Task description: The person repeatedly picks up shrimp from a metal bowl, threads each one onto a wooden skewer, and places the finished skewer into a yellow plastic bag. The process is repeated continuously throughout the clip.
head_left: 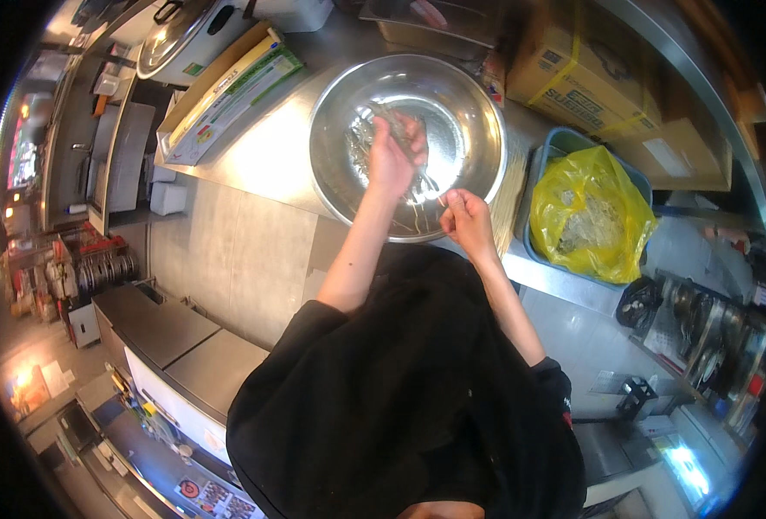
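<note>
A wide, shiny steel mixing bowl [324,164] stands on the counter in front of me. Inside it, toward the left, lie grey, glassy pieces with thin strands that look like raw shrimp [359,149]. My left hand [393,156] reaches over the bowl, its fingers curled round a similar grey shrimp [419,154]; part of it is hidden by the palm. At the bowl's near right rim, my right hand [468,221] is closed in a pinch, thumb against forefinger. A small pale bit shows at those fingertips, too small to name.
Right of the bowl is a blue-grey bin [534,186] lined with a yellow plastic bag [630,203] holding translucent pale scraps. Cardboard boxes [586,73] stand behind it. A long open carton [236,99] and a lidded pot [180,43] are at the left; a steel pan [431,30] sits behind.
</note>
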Tool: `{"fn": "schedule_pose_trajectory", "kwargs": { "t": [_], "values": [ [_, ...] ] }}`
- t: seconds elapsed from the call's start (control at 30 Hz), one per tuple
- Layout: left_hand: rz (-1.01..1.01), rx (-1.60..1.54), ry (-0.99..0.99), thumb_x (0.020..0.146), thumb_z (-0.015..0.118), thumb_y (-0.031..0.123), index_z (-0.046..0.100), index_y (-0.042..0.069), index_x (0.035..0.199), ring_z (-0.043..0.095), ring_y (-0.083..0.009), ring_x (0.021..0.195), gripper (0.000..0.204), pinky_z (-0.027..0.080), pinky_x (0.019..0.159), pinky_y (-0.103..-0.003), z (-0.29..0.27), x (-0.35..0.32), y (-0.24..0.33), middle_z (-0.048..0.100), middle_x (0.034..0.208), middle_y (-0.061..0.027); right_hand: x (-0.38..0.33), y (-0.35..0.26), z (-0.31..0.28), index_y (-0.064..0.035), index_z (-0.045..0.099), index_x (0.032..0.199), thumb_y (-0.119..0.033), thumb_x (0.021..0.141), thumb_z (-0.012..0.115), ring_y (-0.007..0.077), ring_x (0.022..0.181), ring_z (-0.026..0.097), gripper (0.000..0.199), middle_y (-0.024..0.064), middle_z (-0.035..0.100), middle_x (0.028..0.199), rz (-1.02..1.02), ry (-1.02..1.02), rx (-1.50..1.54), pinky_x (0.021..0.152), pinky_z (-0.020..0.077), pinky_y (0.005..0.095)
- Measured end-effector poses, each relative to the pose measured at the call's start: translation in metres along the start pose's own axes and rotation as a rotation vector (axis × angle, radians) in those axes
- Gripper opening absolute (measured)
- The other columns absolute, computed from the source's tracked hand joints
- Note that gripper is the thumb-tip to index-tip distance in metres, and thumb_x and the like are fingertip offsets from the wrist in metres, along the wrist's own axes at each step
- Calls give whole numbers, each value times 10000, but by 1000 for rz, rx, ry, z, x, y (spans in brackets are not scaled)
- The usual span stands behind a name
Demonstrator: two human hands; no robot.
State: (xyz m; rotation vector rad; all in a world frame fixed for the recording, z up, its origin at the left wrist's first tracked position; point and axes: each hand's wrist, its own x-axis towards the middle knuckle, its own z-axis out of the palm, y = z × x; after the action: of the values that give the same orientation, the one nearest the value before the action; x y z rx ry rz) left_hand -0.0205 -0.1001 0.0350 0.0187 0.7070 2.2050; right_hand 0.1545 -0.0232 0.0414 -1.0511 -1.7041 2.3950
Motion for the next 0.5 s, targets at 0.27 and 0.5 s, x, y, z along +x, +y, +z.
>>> {"fn": "schedule_pose_trajectory", "kwargs": {
  "t": [0.27,0.5],
  "values": [
    [254,1843,480,962,594,246,343,62,1394,590,-295,988,532,496,847,-414,-168,28,1,574,1145,-153,-17,74,-78,-11,629,891,-105,895,627,371,651,669,94,210,653,691,-399,537,-745,592,507,453],
    [377,1584,-200,901,610,113,561,41,1293,590,-339,1158,401,459,977,-410,37,19,-64,607,1274,-190,40,99,-77,-4,624,960,-113,893,541,409,883,682,152,283,674,966,-24,478,-909,790,537,508]
  ]
}}
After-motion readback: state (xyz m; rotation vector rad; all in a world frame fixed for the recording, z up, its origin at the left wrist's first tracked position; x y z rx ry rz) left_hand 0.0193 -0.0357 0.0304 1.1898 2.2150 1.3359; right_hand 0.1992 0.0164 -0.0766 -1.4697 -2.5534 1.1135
